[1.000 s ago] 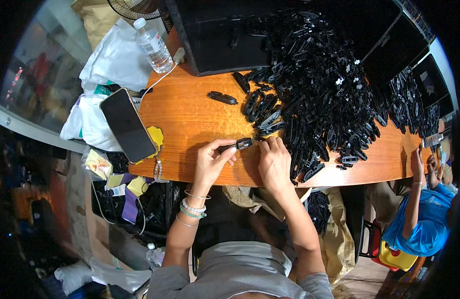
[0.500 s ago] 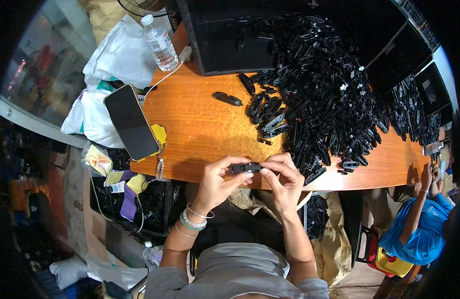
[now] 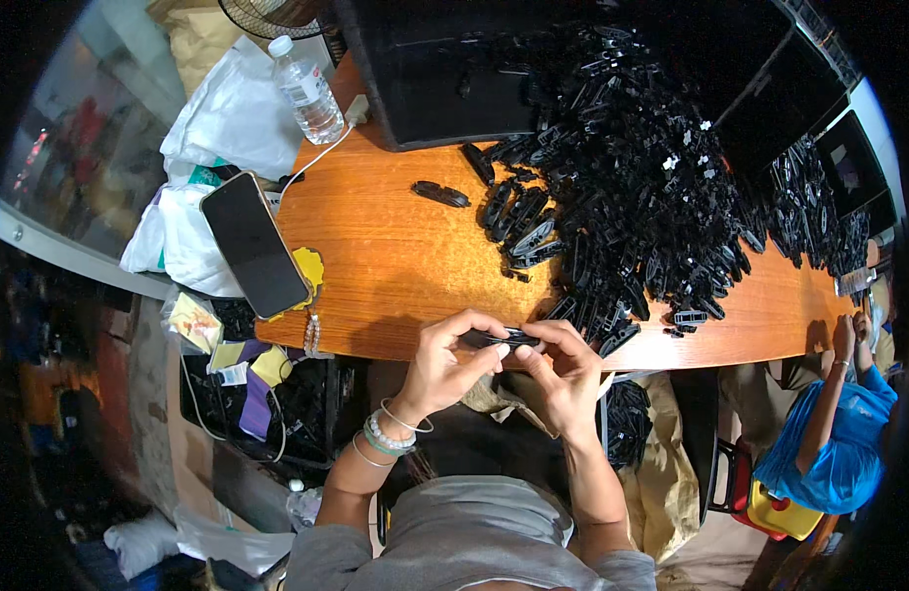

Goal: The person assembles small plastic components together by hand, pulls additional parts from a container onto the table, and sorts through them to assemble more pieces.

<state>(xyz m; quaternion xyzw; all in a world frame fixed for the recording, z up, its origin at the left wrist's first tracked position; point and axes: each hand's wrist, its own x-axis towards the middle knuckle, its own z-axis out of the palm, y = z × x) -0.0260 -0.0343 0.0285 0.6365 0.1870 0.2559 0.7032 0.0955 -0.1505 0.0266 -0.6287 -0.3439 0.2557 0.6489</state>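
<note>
My left hand (image 3: 447, 361) and my right hand (image 3: 564, 370) meet at the near edge of the wooden table (image 3: 395, 256). Together they pinch a small flat black plastic part (image 3: 508, 339) between thumbs and fingers, one hand at each end. Bead bracelets circle my left wrist. Just beyond my right hand begins a large heap of similar black plastic parts (image 3: 622, 187) covering the table's right half. One black part (image 3: 440, 194) lies alone on the bare wood, farther back.
A dark smartphone (image 3: 255, 244) lies at the table's left end beside white plastic bags (image 3: 228, 118) and a water bottle (image 3: 306, 91). A black box (image 3: 425, 69) stands at the back. At the far right a person in blue (image 3: 829, 433) sits by a second pile.
My hands have drawn back from the pile toward the table's near edge, bringing the black part with them. Both hands stay closed on it.
</note>
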